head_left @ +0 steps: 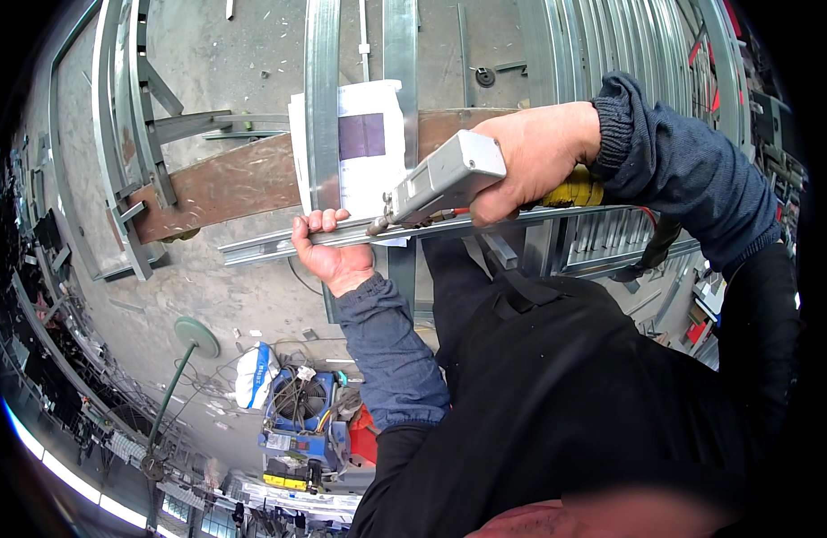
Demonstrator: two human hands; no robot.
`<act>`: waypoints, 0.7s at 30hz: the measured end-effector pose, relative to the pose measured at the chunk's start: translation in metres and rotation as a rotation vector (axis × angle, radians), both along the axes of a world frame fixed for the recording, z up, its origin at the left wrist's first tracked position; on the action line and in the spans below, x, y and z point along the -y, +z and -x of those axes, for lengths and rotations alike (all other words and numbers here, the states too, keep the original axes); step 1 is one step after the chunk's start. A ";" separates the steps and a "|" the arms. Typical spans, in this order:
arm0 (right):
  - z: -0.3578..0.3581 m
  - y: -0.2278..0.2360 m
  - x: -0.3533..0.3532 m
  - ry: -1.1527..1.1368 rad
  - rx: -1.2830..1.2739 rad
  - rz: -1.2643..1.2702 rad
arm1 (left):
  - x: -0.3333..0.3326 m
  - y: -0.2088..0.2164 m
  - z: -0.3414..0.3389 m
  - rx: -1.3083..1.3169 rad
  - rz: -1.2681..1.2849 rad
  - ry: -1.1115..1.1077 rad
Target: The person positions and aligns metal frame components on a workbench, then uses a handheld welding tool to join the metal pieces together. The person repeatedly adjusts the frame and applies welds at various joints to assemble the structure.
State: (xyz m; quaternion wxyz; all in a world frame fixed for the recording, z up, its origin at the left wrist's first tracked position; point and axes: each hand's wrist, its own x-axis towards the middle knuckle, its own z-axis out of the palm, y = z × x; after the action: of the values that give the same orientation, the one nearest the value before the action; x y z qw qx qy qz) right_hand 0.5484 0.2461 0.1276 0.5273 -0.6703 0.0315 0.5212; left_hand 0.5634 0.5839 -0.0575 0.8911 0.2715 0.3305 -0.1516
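Observation:
My right hand (pixel 541 148) is wrapped round a grey boxy handheld tool with a metal nozzle (pixel 449 175). Its nozzle points down and left, close to a long thin metal channel (pixel 261 248); whether the two touch I cannot tell. The channel lies across in front of me, and my left hand (pixel 335 260) grips it just left of the nozzle, fingers curled over its far side. Yellow wrapping (pixel 577 190) shows below my right wrist. Under the channel run two wide galvanized profiles, a left one (pixel 322 99) and a right one (pixel 400 63), with white paper sheets (pixel 373 97) beneath them.
A brown metal plate (pixel 221 184) lies crosswise. Welded frames (pixel 117 117) stand at the left, and stacked galvanized profiles (pixel 611 54) fill the far right. Near left are a blue machine with a fan (pixel 304 403), a white-blue bag (pixel 255 375) and a green round-based stand (pixel 196 335).

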 end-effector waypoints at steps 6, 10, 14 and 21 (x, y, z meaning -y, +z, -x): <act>-0.003 0.002 0.001 0.053 0.023 0.009 | 0.004 0.004 0.000 -0.017 -0.033 0.005; -0.004 0.004 -0.001 0.038 0.051 0.035 | 0.001 0.000 0.001 -0.006 -0.026 -0.005; -0.002 0.001 -0.002 0.046 0.052 0.026 | -0.001 -0.003 0.001 0.007 -0.041 -0.030; -0.007 0.005 -0.001 0.079 0.024 0.051 | -0.007 -0.008 0.002 0.030 -0.168 -0.089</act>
State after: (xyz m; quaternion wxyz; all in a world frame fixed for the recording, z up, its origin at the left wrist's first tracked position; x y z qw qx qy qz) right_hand 0.5558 0.2471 0.1322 0.4896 -0.6902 0.0120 0.5326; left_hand 0.5613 0.5909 -0.0653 0.8624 0.3619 0.3164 -0.1586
